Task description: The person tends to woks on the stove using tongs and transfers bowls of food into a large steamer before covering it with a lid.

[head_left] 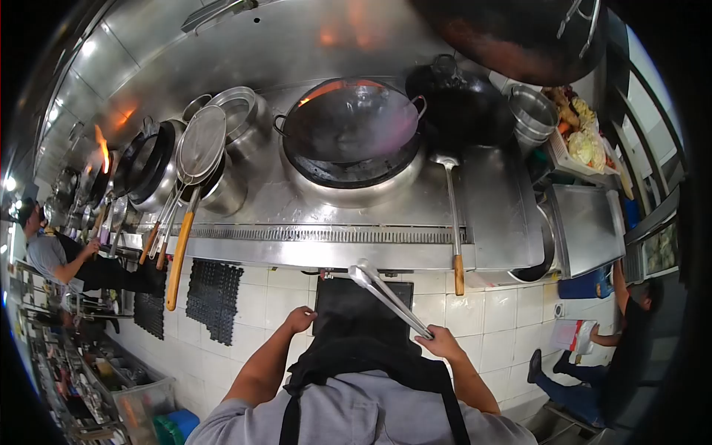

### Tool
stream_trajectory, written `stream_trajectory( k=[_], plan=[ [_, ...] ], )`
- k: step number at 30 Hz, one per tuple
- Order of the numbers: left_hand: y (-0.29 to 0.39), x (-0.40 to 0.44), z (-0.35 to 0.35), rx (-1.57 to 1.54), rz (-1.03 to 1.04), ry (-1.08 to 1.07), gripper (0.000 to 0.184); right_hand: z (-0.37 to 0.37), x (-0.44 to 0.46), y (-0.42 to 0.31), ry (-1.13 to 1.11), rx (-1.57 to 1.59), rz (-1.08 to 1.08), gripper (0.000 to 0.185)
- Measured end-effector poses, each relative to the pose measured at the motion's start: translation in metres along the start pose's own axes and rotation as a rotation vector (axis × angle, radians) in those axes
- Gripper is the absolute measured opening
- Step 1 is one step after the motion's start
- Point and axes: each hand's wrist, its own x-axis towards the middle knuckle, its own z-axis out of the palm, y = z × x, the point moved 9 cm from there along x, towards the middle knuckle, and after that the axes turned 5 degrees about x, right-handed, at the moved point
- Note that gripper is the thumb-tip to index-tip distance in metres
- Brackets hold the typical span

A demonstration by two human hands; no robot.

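My right hand (443,343) is closed around the rear end of long metal tongs (389,300). The tongs slant up and left, their tips near the front edge of the stove counter. My left hand (300,320) hangs at waist height beside my black apron (348,348), fingers curled, with nothing visible in it. Beyond the counter edge, a two-handled wok (352,122) sits on a burner, with hazy smoke over it and orange flame at its back rim. To its right, a ladle with a wooden handle (457,271) lies across the counter.
Mesh strainers (202,144) with wooden handles rest on metal pots at left. A dark wok (456,107), stacked bowls (532,111) and a vegetable basket (586,152) stand at right. A co-worker (55,256) is at far left; another person (623,348) holds a package at right.
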Motion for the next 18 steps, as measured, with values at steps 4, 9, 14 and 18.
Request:
stream_trajectory(
  k=[4, 9, 14, 18],
  plan=[
    [0.037, -0.02, 0.016, 0.131, 0.039, -0.093, 0.042, 0.0, -0.003, 0.047, 0.005, 0.004, 0.016, 0.04],
    [0.033, -0.052, 0.104, 0.458, 0.436, -0.349, 0.044, 0.016, 0.01, 0.163, -0.04, -0.213, 0.123, 0.036],
    [0.036, -0.096, 0.094, 0.205, -0.126, -0.3, 0.048, 0.021, -0.016, 0.275, -0.156, -0.177, 0.717, 0.039],
    [0.025, -0.118, 0.107, 0.121, -0.198, -0.224, 0.049, 0.027, -0.024, 0.302, -0.095, 0.166, 0.947, 0.035]
  ],
)
